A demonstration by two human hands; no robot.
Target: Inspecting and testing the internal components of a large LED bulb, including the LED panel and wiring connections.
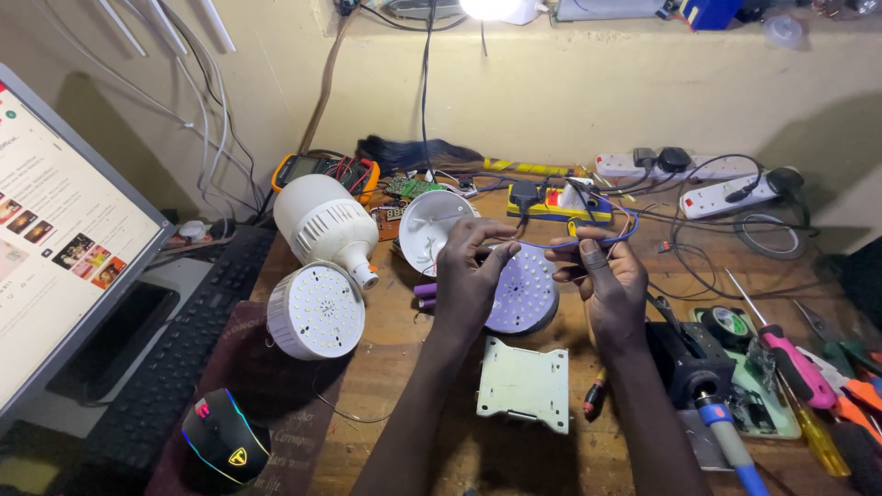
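left hand (pixel 467 273): fingers curled, pinching | right hand (pixel 606 276): fingers pinched | forearms parallel, hands near

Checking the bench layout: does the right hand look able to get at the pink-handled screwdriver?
Probably yes: the screwdriver lies uncovered just beside the right hand, though its fingers currently hold a blue wire.

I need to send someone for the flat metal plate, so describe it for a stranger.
Start at the wooden workbench and find the two hands, left hand and right hand, over the round LED disc. The metal plate lies just below it, between the forearms: pale, square, notched at the corners.
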